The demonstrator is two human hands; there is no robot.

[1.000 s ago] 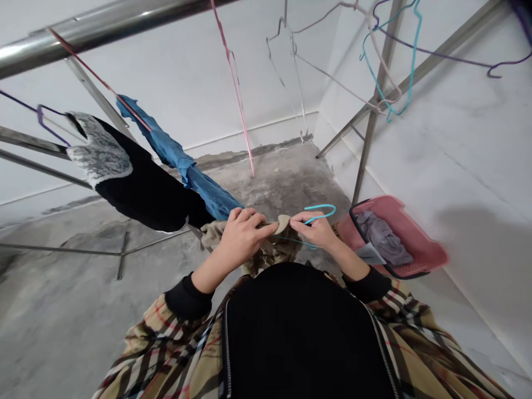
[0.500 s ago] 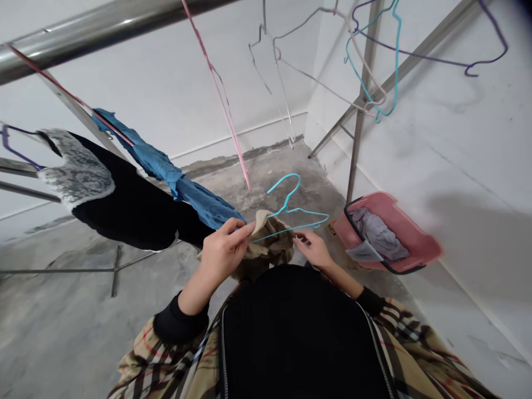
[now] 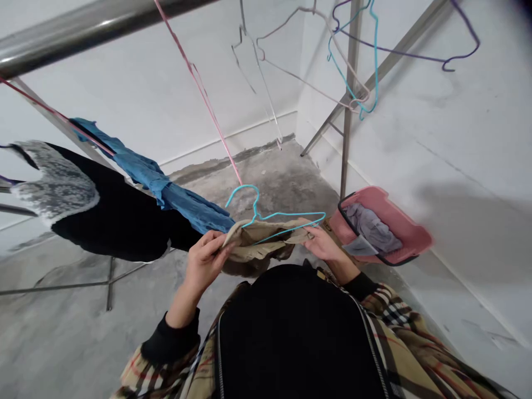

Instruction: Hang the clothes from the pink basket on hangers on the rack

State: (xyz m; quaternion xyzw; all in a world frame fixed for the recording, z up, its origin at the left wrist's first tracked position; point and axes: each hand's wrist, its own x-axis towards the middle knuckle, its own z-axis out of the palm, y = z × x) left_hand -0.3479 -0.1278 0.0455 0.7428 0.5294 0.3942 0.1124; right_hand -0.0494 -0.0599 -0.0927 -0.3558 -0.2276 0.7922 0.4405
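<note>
A khaki garment (image 3: pixel 245 251) is stretched between my two hands in front of my body. My left hand (image 3: pixel 205 257) pinches its upper left edge, and my right hand (image 3: pixel 322 242) grips its right edge. Inside the garment's opening sits part of a light-blue wire hanger (image 3: pixel 255 208). The hanger's left arm is hidden in the cloth; its hook points up and to the left. Its right end sticks out above the cloth, close to my right fingers. The lower part of the garment hangs down, partly hidden by my black top.
A steel rail (image 3: pixel 83 30) crosses the upper left. From it hang a blue garment (image 3: pixel 145 177), a black garment with a grey fleecy part (image 3: pixel 120 216), and a pink hanger (image 3: pixel 208 102). Several bare hangers hang upper right. A pink basket (image 3: pixel 409 221) holding grey cloth stands at right.
My right hand has taken hold of the garment's right edge, and the opening is spread wider. My left hand has moved left and the hanger's hook has swung left. The view has shifted slightly.
</note>
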